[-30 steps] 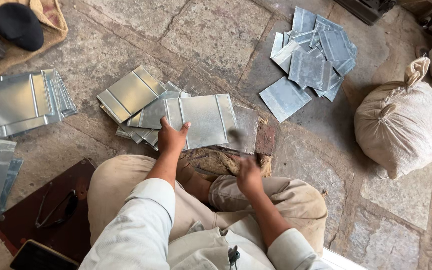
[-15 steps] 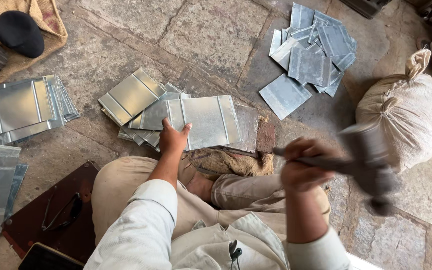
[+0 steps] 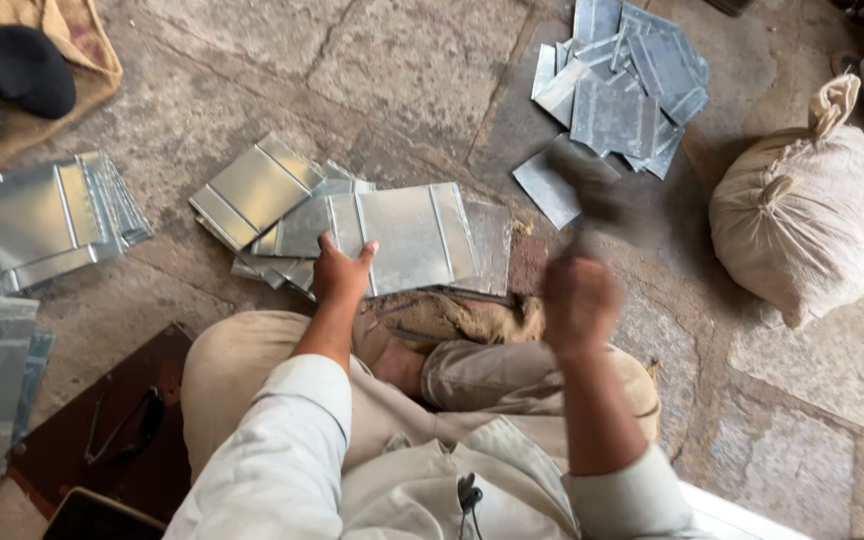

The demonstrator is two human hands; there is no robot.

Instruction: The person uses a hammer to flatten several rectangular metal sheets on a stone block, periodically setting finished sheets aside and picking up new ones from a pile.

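A folded metal sheet (image 3: 407, 238) is held flat on the stone floor (image 3: 402, 60), just beyond the crossed legs, by the left hand (image 3: 340, 275), whose fingers are spread open and pressed on the sheet's near left edge. The sheet is laid on top of a loose heap of similar sheets (image 3: 257, 195) spreading to the left. The right hand (image 3: 578, 298) is closed around the handle of a hammer (image 3: 592, 205), which is raised above the sheet's right end and is badly blurred, so its head cannot be made out clearly. A piece of sacking (image 3: 452, 315) is seen under the near edge of the sheet. A scattered pile of flat cut pieces (image 3: 622, 85) lies far right, and a tied sack (image 3: 802, 215) is set at the right. A stack of folded sheets (image 3: 42, 215) lies at the left, with a dark cap (image 3: 24, 68) beyond it.
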